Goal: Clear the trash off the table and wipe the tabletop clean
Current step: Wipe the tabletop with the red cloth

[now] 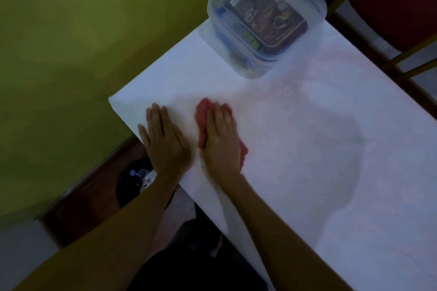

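A white tabletop (307,149) fills the right half of the head view. My right hand (221,139) lies flat with straight fingers on a red cloth (203,111), pressing it onto the table near the left corner. The cloth shows past my fingertips and beside my wrist. My left hand (165,139) rests flat and open on the table edge, just left of the cloth, holding nothing. The right hand is slightly blurred.
A clear plastic container (264,23) with printed packets inside stands at the table's far end. A dark bin (134,182) holding trash sits on the floor below the left edge. A red chair (397,2) stands at the back right. A green wall lies left.
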Available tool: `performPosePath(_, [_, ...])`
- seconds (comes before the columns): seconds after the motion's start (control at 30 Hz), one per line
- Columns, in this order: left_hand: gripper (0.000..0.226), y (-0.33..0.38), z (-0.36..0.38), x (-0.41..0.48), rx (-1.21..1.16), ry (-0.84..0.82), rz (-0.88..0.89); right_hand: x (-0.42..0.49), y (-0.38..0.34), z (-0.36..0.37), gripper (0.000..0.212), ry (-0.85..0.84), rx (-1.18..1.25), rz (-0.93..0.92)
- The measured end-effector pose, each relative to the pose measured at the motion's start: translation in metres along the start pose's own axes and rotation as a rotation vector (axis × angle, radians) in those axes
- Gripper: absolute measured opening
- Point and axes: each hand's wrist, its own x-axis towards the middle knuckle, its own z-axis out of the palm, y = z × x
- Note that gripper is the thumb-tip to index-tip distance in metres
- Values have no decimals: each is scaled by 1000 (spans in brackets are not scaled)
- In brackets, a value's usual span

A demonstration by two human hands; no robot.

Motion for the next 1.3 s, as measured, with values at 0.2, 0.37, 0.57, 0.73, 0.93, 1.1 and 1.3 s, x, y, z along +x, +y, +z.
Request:
performPosePath(0.2, [51,-2,4,0,-24,56,23,-40,42,-10,62,-43,-86,-199])
performPosePath(0.37, [50,-6,8,1,21,39,45,52,122,-50,69,51,-192,110])
performPosePath(0.57, [52,1,6,-2,8,31,17,-22,53,-24,69,95,-29,134])
performPosePath(0.73, [57,43,6,-15,-77,-72,-23,-119,31,-18,57,-101,-15,-149])
performPosePath(0.93, [55,99,15,-84,-113,-135,261,-50,160,-60,61,107,-175,199])
performPosePath(1.1, [53,105,11,-127,-59,-234,487,-43,178,-81,65,69,-154,444])
performPosePath(1.3, [55,108,10,-126,-41,-292,469,-199,79,-54,57,-40,-16,343])
